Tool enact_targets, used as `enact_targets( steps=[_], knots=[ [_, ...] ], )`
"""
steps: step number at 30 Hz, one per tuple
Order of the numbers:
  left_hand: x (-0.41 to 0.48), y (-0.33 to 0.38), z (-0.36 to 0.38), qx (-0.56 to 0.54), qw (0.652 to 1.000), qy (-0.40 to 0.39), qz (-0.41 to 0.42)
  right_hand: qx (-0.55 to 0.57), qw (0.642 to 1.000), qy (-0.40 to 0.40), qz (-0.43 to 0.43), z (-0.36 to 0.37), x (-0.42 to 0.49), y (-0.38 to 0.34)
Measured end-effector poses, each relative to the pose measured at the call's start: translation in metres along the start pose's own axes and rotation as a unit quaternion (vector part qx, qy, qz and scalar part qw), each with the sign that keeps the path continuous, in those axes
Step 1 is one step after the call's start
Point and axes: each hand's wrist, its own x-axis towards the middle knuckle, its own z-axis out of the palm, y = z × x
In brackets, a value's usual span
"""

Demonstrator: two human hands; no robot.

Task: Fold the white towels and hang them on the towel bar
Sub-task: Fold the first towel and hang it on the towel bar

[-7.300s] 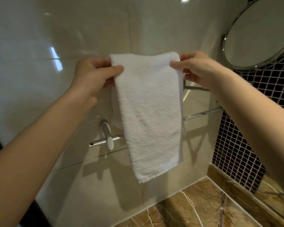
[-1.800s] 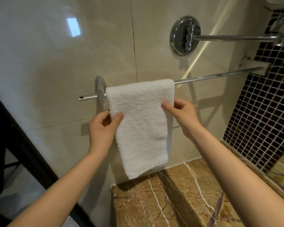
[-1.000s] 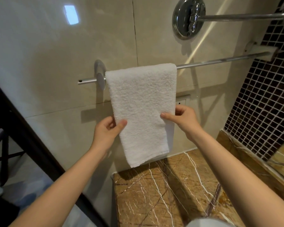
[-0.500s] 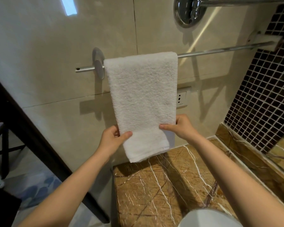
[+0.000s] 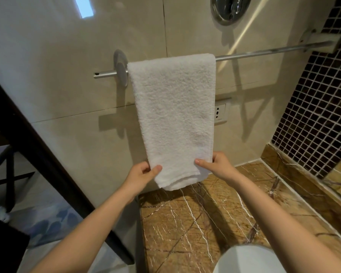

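A white towel (image 5: 173, 115) hangs folded over the bar (image 5: 264, 52) above a marble worktop (image 5: 185, 223); the left hand (image 5: 141, 175) and right hand (image 5: 219, 166) each pinch its lower edge, both grips clamped on the towel.

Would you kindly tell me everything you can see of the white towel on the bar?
The white towel looks like thick terry cloth, folded into a long narrow strip. It hangs draped over the metal towel bar, close to its left bracket, in front of the beige tiled wall. The left hand and right hand pinch its side edges near the bottom.
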Motion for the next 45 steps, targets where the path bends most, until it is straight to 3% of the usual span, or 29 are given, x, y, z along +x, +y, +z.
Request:
enact_targets(
  steps=[5,11,14,19,25,30,38,42,45],
  knots=[
    [-0.002,0.001,0.005,-0.002,0.999,0.042,0.03,-0.004,1.0,-0.011,0.017,0.004,-0.006,-0.001],
    [-0.014,-0.006,0.013,-0.136,0.989,0.044,0.035,0.025,0.999,-0.017,0.032,0.005,-0.02,0.005],
    [-0.017,-0.012,0.015,-0.124,0.991,0.027,0.044,0.036,0.998,-0.029,0.042,0.006,-0.022,0.009],
    [-0.01,-0.012,0.02,-0.108,0.994,-0.018,-0.028,0.022,0.999,-0.024,0.023,0.004,-0.017,0.015],
    [-0.006,-0.02,0.021,-0.022,0.997,0.069,-0.001,0.011,0.999,-0.016,0.043,0.004,-0.005,0.027],
    [-0.006,-0.018,0.017,-0.036,0.992,0.113,0.036,0.012,0.999,0.005,0.043,0.006,-0.002,0.038],
    [-0.005,-0.031,0.026,-0.041,0.993,0.1,0.041,0.028,0.999,0.02,0.022,0.015,0.0,0.038],
    [-0.008,-0.037,0.03,-0.09,0.988,0.122,0.022,0.007,0.997,0.072,-0.014,0.016,-0.001,0.041],
    [-0.008,-0.041,0.03,-0.066,0.994,0.084,0.003,0.042,0.995,0.086,-0.002,0.016,-0.003,0.04]
  ],
)
